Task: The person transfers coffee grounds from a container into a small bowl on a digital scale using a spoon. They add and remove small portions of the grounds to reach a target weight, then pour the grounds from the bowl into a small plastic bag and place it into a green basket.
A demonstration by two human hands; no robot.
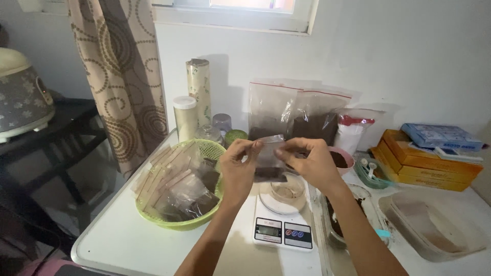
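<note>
At the lower centre of the frame, a small digital kitchen scale (283, 225) sits on the white counter (128, 240), a clear plastic cup (288, 191) with traces of brown powder resting on its round platform. Just above it, a person's left hand (238, 164) and right hand (310, 162) hold up a small clear plastic sachet (269, 159), a dark brown powder settled along its bottom edge; the thumb and fingers of each hand are pinched together on the top corners of the sachet, so both hands have their grip closed on it. To the left of centre, a green plastic basket (215, 149) holds a pile of similar small sachets (179, 186), some already showing dark powder, which suggests a good many packets are filled while this one is not yet laid with them. At the lower right, a clear tub (358, 197) holds more of the dark powder, beside an open beige container (434, 227). Farther back, in the upper middle of the frame, two large zip bags (299, 115) of brown powder lean against the white wall, with a bag of white granules (350, 133) beside them. Orange boxes (424, 161) are stacked at the right edge.
</note>
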